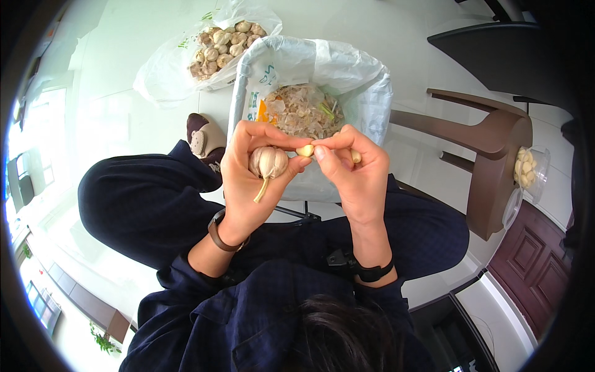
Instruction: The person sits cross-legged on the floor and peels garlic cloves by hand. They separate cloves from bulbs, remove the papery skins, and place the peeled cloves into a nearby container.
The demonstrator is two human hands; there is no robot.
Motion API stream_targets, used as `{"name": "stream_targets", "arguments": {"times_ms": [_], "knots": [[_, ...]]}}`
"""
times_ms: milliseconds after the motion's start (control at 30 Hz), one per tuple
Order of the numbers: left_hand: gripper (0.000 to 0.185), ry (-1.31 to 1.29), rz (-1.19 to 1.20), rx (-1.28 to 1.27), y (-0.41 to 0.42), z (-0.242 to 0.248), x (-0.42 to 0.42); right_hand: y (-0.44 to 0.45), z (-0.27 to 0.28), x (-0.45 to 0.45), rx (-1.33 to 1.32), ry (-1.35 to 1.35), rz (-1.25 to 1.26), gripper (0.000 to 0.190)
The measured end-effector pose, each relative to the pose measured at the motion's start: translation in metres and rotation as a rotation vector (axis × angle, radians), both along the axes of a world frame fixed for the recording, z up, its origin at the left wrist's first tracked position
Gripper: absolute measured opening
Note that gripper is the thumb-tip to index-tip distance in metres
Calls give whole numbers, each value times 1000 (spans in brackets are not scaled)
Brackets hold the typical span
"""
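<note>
In my left hand (246,186) a whole garlic bulb (268,162) with a dry stem rests against the palm. The thumb and forefinger of that hand pinch a pale garlic clove (305,150). My right hand (358,181) meets it there, its thumb and forefinger tips at the clove's right end. A second clove (356,156) is tucked under the curled fingers of my right hand. Both hands are over the near side of a bin (386,93) lined with a whitish plastic bag. Papery garlic skins (302,111) lie inside it, with a green scrap and an orange piece among them.
A clear plastic bag of garlic bulbs (223,46) lies on the tiled floor (158,28), beyond the bin to the left. On the right, a brown stool (492,162) carries a clear tub of peeled cloves (527,169). Behind the stool is a black panel (492,56).
</note>
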State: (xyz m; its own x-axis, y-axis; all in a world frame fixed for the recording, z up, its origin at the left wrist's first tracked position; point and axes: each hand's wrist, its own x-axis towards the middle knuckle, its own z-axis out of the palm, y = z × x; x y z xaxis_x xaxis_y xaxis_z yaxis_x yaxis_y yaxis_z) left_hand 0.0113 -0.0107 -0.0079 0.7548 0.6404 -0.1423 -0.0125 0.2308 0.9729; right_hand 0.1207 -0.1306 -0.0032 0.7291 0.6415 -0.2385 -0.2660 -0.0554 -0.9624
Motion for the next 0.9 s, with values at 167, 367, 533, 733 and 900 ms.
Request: {"name": "stream_targets", "arguments": {"times_ms": [167,367,533,733,900], "knots": [[40,20,15,-43,0,0,1,1,1,1,-5,-10,-13,7],[41,9,29,-30,0,-1,2,0,4,-1,-18,65,0,8],[41,17,26,-122,0,1,2,1,3,0,-40,-39,-26,10],[40,26,58,223,-2,0,2,3,15,-5,-144,-287,-29,14],[39,54,57,457,-2,-1,0,6,17,-7,-201,-449,-50,13]]}}
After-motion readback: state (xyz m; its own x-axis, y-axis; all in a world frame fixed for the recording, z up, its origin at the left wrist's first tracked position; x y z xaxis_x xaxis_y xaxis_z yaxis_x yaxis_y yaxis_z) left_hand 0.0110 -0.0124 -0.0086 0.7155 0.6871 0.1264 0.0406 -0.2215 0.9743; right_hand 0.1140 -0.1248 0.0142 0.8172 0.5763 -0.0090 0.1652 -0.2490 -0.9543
